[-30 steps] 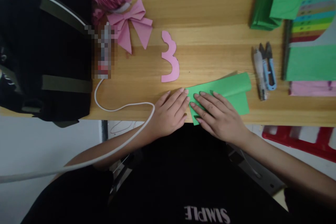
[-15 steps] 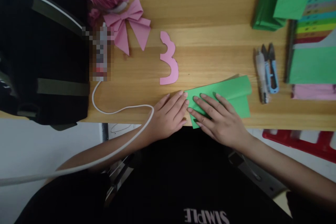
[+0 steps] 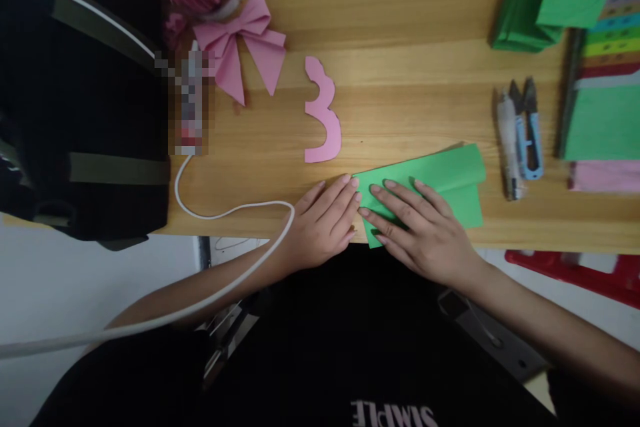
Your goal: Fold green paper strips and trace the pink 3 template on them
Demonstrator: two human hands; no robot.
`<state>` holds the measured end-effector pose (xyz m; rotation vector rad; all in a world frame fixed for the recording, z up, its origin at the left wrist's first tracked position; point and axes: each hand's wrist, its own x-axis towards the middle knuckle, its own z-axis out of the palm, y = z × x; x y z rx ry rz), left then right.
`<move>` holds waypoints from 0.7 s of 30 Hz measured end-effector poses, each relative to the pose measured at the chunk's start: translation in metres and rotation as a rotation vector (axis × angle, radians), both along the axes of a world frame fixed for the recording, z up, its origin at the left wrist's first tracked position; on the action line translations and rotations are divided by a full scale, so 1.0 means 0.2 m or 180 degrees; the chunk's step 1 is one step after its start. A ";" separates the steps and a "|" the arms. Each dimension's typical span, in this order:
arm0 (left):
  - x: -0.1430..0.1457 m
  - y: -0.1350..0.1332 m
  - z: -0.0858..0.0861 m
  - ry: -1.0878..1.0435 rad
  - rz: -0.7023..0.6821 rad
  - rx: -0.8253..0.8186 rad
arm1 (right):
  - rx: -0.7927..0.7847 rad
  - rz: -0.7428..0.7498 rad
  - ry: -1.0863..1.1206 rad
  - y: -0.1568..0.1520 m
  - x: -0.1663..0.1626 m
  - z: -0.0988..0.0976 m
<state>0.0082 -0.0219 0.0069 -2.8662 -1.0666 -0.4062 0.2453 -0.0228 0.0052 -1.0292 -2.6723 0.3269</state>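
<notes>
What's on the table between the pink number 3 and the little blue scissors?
In the head view, mostly bare wood; only the folded green paper's top edge reaches partway between the pink 3 and blue scissors.

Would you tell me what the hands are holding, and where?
Nothing is gripped: the right hand presses flat on the folded green paper's left end; the left hand lies beside it.

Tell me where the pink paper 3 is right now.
In the head view, the pink paper 3 lies flat on the wooden table, right of the pink paper bow and just beyond the folded green paper.
</notes>
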 end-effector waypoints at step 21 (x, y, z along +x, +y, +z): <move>-0.02 -0.01 -0.02 0.0051 -0.0040 -0.0108 | 0.0289 0.0105 0.0037 0.00 0.00 -0.02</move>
